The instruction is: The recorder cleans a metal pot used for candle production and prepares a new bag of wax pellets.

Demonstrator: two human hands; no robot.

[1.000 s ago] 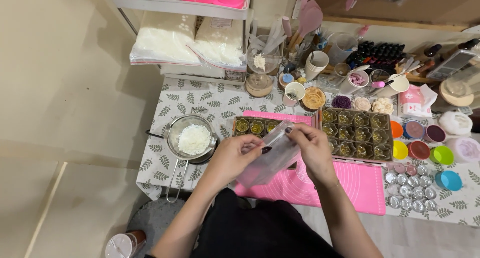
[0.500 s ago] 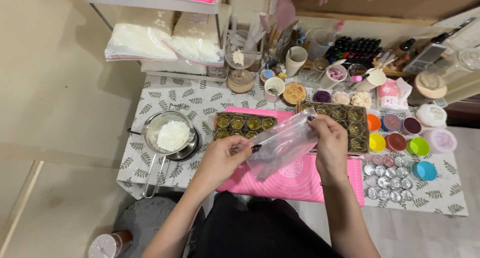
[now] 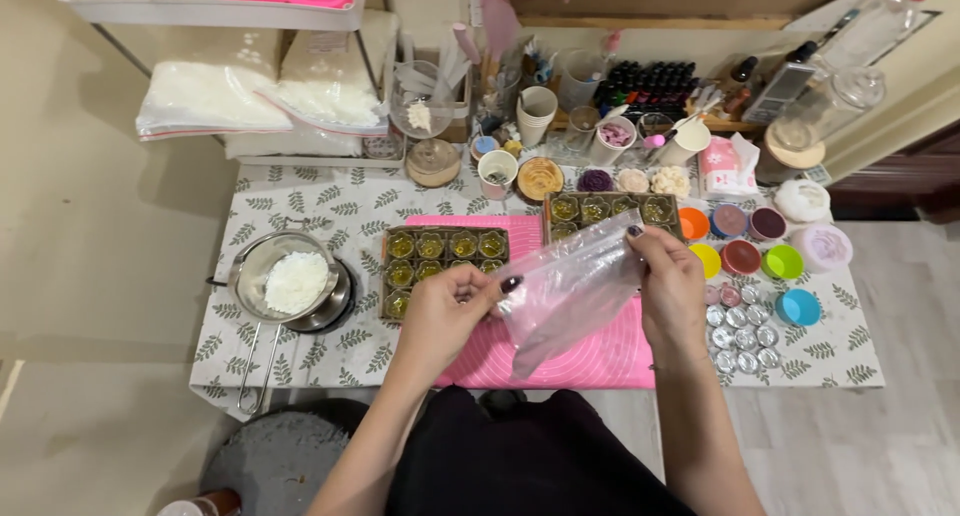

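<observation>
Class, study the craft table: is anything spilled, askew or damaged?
Nothing stands out. Both hands, left hand and right hand, hold a clear plastic bag above the pink mat; no spill shows.

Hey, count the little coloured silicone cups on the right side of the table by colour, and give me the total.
Orange cup: 1
Yellow cup: 1
Green cup: 1
Blue cup: 1
Brown-red cup: 1
Dark maroon cups: 2
Total: 7
</observation>
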